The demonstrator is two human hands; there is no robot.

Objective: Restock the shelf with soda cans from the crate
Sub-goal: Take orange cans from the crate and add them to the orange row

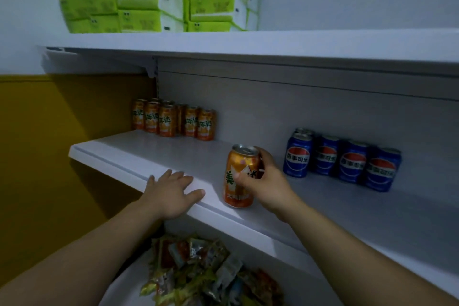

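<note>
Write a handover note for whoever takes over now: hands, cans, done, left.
Left hand: rests flat on the middle shelf's front edge, holding nothing.
Right hand: grips an orange soda can, upright near the shelf front, between the two groups.
Done: orange cans grouped back left, blue Pepsi cans on the right.
Left: likely slide the held can back to the orange group. Crate not in view.

I see a single can [242, 163] near the shelf [149, 151] front, a can cluster [173, 120] behind it leftward, a can row [342, 160] right.
</note>
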